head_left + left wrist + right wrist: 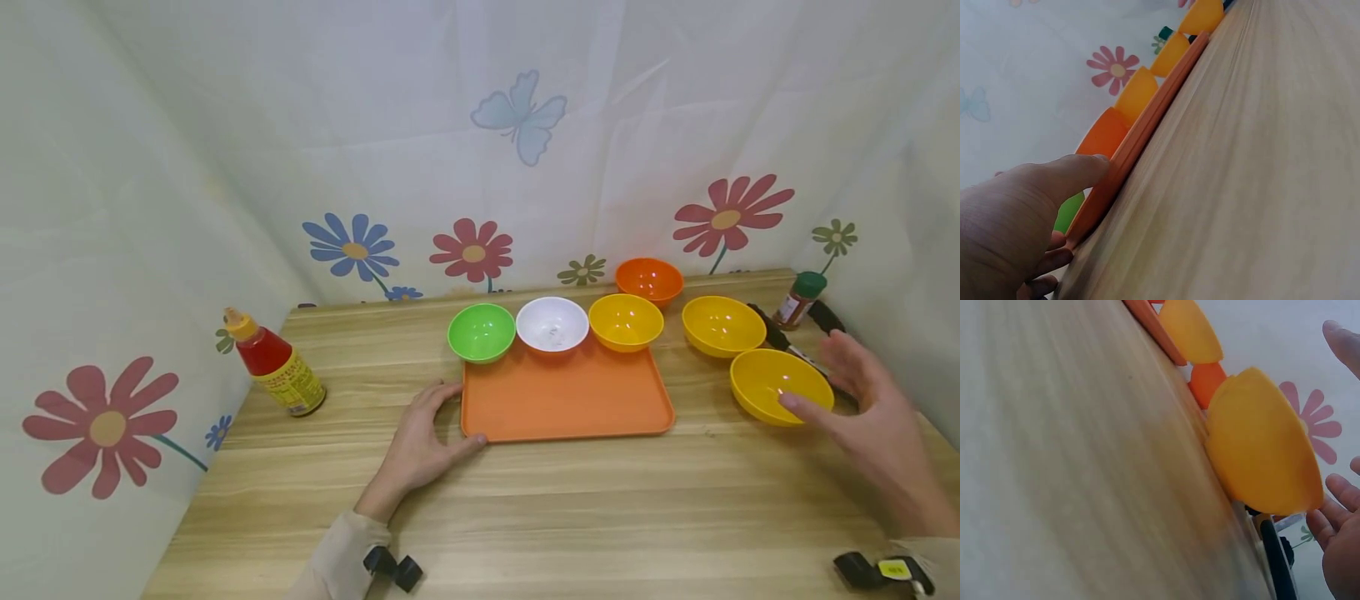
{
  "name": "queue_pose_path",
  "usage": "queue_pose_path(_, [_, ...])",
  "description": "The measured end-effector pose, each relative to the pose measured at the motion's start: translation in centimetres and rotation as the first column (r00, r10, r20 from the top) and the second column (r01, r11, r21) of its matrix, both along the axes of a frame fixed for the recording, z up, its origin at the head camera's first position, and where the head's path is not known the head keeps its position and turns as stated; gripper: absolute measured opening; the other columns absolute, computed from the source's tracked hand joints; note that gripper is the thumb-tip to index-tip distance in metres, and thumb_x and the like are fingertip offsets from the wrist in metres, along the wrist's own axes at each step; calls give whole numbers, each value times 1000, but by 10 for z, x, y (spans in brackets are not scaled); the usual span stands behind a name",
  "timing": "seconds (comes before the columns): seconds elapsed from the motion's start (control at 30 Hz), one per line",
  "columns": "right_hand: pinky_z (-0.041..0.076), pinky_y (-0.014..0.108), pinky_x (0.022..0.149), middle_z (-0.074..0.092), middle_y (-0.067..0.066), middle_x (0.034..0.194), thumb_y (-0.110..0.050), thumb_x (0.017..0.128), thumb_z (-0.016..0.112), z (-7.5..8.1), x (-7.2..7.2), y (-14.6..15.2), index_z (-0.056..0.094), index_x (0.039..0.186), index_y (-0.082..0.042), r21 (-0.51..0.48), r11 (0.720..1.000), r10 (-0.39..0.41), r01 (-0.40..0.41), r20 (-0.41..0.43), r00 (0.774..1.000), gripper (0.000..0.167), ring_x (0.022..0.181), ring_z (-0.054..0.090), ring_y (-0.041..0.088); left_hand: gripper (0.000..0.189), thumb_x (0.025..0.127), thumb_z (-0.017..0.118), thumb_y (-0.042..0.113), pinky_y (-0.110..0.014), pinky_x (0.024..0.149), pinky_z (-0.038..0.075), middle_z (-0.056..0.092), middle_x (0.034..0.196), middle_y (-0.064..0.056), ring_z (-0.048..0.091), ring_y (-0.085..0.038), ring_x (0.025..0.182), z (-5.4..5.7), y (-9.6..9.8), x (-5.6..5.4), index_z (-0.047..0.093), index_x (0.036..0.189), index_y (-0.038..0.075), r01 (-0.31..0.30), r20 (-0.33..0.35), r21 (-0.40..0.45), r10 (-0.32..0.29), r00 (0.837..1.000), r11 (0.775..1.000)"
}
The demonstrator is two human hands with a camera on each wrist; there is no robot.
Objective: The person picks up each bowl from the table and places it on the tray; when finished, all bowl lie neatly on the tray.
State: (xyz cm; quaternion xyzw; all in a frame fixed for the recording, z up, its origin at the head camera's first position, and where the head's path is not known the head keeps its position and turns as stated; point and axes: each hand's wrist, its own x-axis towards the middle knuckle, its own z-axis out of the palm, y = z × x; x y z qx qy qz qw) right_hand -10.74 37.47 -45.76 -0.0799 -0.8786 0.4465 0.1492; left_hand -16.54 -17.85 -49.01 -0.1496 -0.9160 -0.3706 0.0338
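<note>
My left hand (pixel 423 442) holds the near left corner of a shallow orange tray (pixel 562 408), thumb along the front edge and fingers at the left side. Along the tray's far edge sit a green bowl (pixel 482 333), a bowl white inside (pixel 552 323) with orange showing beneath its rim, and a yellow bowl (pixel 626 322). At the right, my right hand (pixel 873 417) is spread beside another yellow bowl (pixel 772 383), its thumb overlapping the bowl's rim in the head view. In the right wrist view, fingertips (pixel 1316 525) are close to that bowl (pixel 1260 450).
Behind the near right bowl stands a further yellow bowl (pixel 722 325). An orange bowl (pixel 649 280) is at the back. Black-handled utensils (pixel 772 329) and a green-capped spice jar (pixel 799 300) lie and stand at the far right. A red sauce bottle (pixel 276 362) stands left.
</note>
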Motion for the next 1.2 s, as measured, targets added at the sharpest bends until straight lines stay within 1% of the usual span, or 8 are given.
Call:
queue_pose_path(0.2, [6, 33, 139, 22, 34, 179, -30, 106, 79, -7, -3, 2, 7, 180, -13, -1, 1000, 25, -25, 33, 999, 105, 162, 22, 55, 87, 86, 96, 45, -64, 132, 33, 54, 167, -17, 41, -42, 161, 0, 0, 0, 60, 158, 11, 3, -1, -4, -3, 1000, 1000])
queue_pose_path(0.33, [0, 58, 139, 19, 37, 178, -32, 106, 79, -13, -5, 3, 8, 179, -6, 0, 999, 47, -47, 49, 998, 105, 158, 20, 63, 87, 86, 95, 46, -64, 132, 32, 54, 167, -16, 41, -41, 161, 0, -1, -1, 60, 158, 11, 4, -1, -11, -4, 1000, 1000])
queue_pose_path(0.43, [3, 72, 134, 15, 38, 178, -36, 105, 80, -17, -6, 5, 9, 178, -3, 7, 998, 60, -61, 80, 995, 107, 154, 21, 64, 88, 86, 95, 46, -64, 132, 32, 54, 167, -15, 41, -41, 161, 0, -1, 0, 60, 158, 11, 5, 1, -9, -5, 1000, 1000])
queue_pose_path(0.63, [12, 85, 127, 14, 43, 175, -43, 101, 84, -21, -8, 8, 6, 176, 1, 60, 995, 67, -75, 136, 988, 117, 146, 27, 68, 88, 87, 95, 48, -65, 132, 32, 54, 167, -16, 40, -41, 162, -1, -1, -1, 60, 158, 11, 6, -3, -12, -6, 1000, 1000])
queue_pose_path(0.83, [18, 87, 124, 19, 46, 171, -44, 99, 86, -24, -9, 9, 7, 175, 3, 73, 995, 52, -63, 144, 988, 119, 142, 31, 67, 89, 87, 95, 47, -65, 132, 32, 53, 168, -16, 39, -41, 162, -2, -1, -2, 59, 159, 11, -1, -2, -17, 1, 1000, 1000])
queue_pose_path(1.1, [21, 86, 124, 23, 46, 169, -41, 98, 87, -22, -8, 7, 11, 175, 3, 62, 997, 42, -50, 124, 991, 117, 140, 33, 65, 88, 86, 95, 47, -67, 131, 33, 54, 167, -16, 41, -43, 161, -3, -1, -2, 60, 158, 11, -6, -9, -9, 6, 1000, 1000])
queue_pose_path(1.17, [20, 78, 131, 25, 44, 169, -41, 98, 87, -21, -7, 5, 11, 176, 1, 63, 997, 40, -48, 117, 992, 116, 139, 34, 64, 88, 86, 95, 47, -67, 131, 33, 54, 167, -16, 40, -43, 161, -3, -1, -1, 60, 158, 11, -8, -5, -10, 8, 1000, 1000])
queue_pose_path(1.2, [21, 70, 135, 26, 43, 169, -40, 98, 87, -21, -6, 4, 12, 176, -1, 61, 997, 40, -47, 111, 993, 115, 138, 34, 63, 88, 86, 95, 46, -66, 132, 33, 54, 167, -15, 40, -42, 161, -3, -1, -2, 59, 159, 12, -7, -1, -12, 7, 1000, 1000])
